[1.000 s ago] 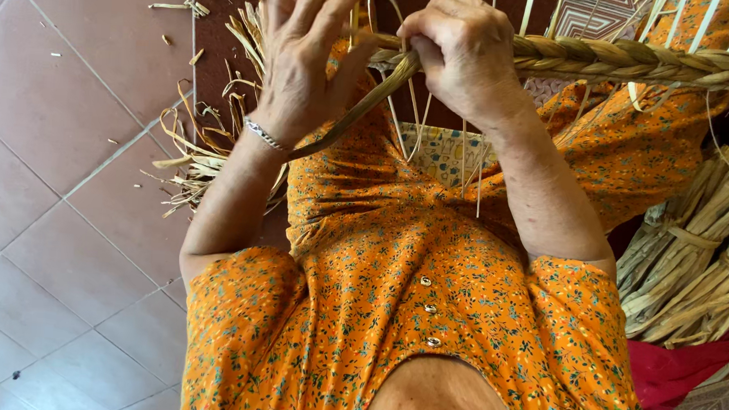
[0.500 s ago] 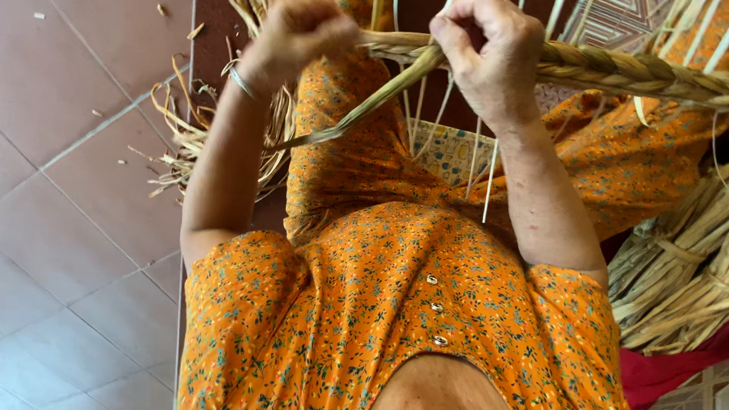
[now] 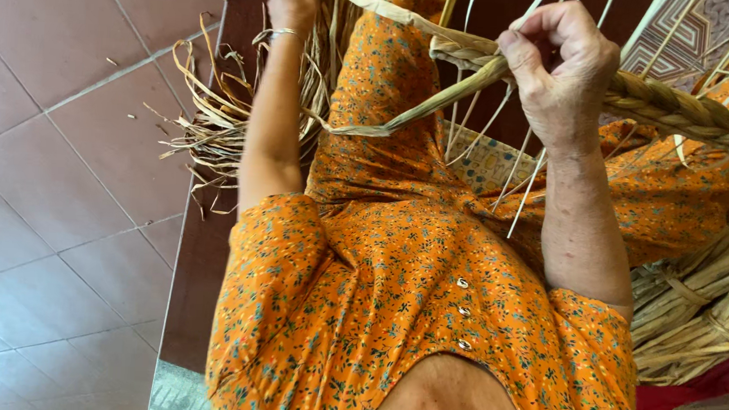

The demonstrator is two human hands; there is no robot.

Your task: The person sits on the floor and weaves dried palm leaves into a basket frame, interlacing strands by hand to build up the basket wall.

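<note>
**A:** What is in the hands?

**B:** The view looks down the wearer's own chest, over an orange flowered dress (image 3: 409,313). Both bare arms reach forward. The right hand (image 3: 563,74) is curled into a fist, its grip pressed together around a thick braided straw rope (image 3: 672,108), right at the point where the finished braid ends and the loose strands begin.

**A:** Which way does the rope lie from that grip?

**B:** Its long axis runs out to the person's right, slightly downward in the picture, and leaves the frame at the right edge. On the other side of the fist, a flat unbraided straw strand (image 3: 409,117) trails leftward and down, towards the middle of the lap. Thin pale fibres (image 3: 517,187) hang below the fist.

**A:** And the left hand?

**B:** The left hand (image 3: 291,5) is well apart from the rope, stretched farther forward near the top edge. It wears a thin silver bracelet (image 3: 278,34). It sits among a loose heap of dry straw (image 3: 221,117) on the tiled floor (image 3: 62,184). Its fingers are cut off by the frame, so I cannot tell whether the grip is spread or pinching a stalk.

**A:** So which hand is nearer the braid?

**B:** The right, which holds it. The left is beside the straw heap instead.

**A:** Anything else around?

**B:** Bundles of coiled braided straw (image 3: 696,310) lie at the lower right.
</note>
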